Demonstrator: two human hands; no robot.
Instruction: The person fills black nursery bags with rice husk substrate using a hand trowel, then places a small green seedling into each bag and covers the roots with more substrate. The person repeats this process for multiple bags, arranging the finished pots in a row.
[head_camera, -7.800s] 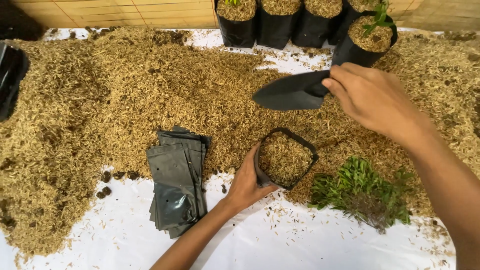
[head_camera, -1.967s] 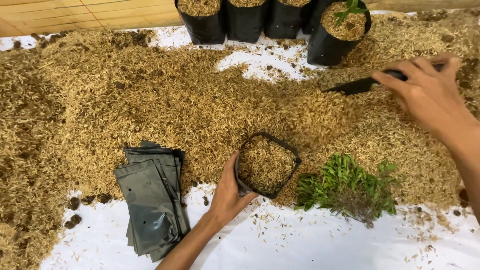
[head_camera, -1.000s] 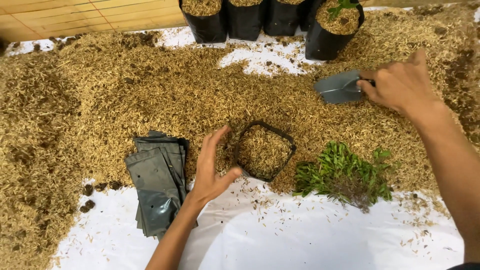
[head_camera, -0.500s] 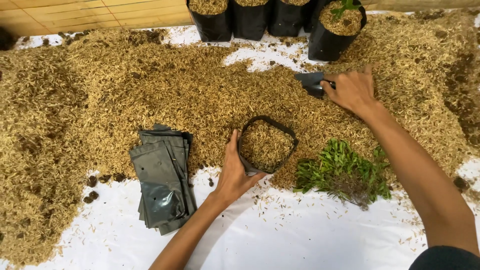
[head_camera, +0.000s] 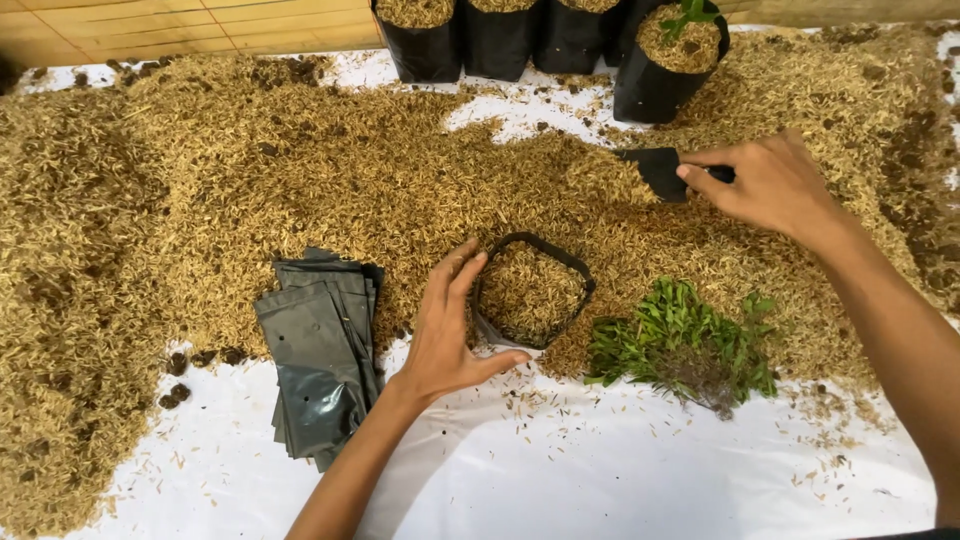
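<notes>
While our left hand (head_camera: 445, 330) cups the husk-filled black bag (head_camera: 532, 290), fingers wide against its side, our right hand (head_camera: 768, 180) grips a dark scoop (head_camera: 652, 168) beyond the bag, seedlings (head_camera: 690, 345) just beside it.

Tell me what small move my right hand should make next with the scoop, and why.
Probably lift the loaded scoop toward the open black bag and tip it in. The right hand holds it dug into the husk pile, while the left hand steadies the bag's rim, and the fill looks slightly below the rim.
</notes>
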